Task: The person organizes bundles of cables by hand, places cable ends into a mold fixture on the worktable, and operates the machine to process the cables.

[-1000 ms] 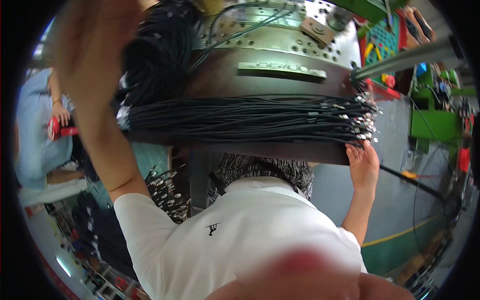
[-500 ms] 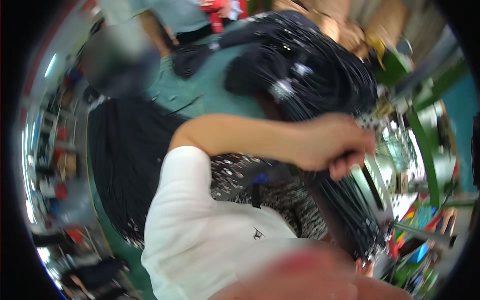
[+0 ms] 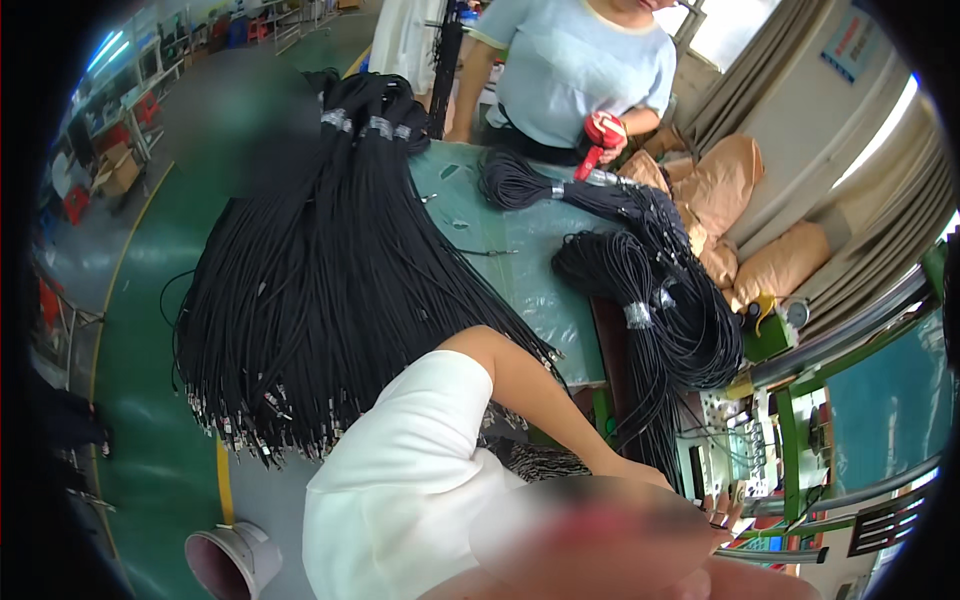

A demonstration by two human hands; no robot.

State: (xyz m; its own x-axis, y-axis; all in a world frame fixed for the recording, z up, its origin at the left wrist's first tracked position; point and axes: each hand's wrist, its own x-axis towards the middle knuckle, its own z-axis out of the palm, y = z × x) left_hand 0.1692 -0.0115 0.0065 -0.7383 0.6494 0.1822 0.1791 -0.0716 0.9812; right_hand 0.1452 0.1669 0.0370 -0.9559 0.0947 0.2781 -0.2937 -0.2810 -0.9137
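Left hand (image 3: 640,478) is down at the lower end of the coiled black cable bundle (image 3: 660,320) hanging off the table edge (image 3: 520,260); can't tell the grip, a blurred patch covers it. Right hand is out of view. A big hank of black cables (image 3: 320,270) drapes left. A co-worker (image 3: 580,60) opposite holds a red tool (image 3: 600,135). White bucket (image 3: 235,560) on the floor.

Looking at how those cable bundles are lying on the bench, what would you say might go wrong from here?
The large black cable bundle hangs well over the edge of the green table, connector ends dangling, so it might slide off or snag. The looped bundles at the table's far side overlap and could tangle. The person's hand reaches down beside them, partly hidden by blur, close to the machine frame, so fingers could perhaps catch.
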